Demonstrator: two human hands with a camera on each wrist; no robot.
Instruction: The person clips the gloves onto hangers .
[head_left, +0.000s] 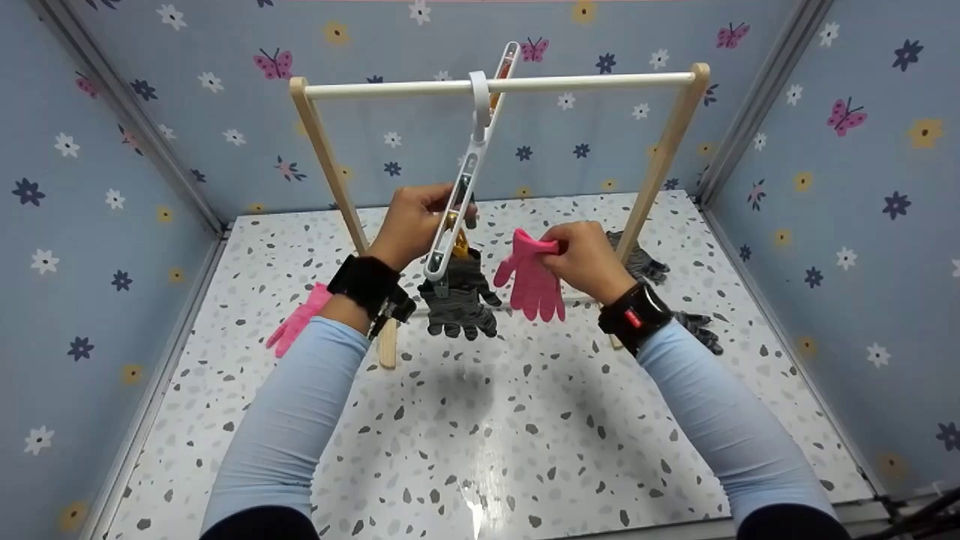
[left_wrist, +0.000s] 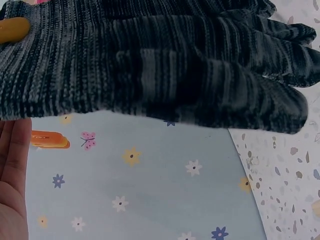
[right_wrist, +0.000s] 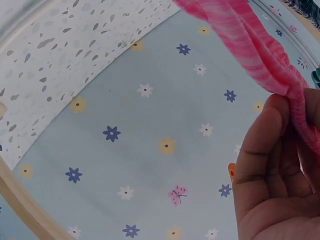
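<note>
Pale blue walls [head_left: 832,180] patterned with flowers [head_left: 926,133] and butterflies [head_left: 845,119] border a speckled white surface [head_left: 555,457], apparently glossy.

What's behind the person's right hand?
Past the right hand, a grey glove and a wooden post show. The hand covers part of the post; anything else directly behind is hidden.

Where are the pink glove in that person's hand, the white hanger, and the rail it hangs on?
Held pink glove [head_left: 536,279]: head view, middle of the glove's body.
White hanger [head_left: 481,135]: head view, base of its hook.
White rail [head_left: 570,82]: head view, bare stretch right of the hanger.
</note>
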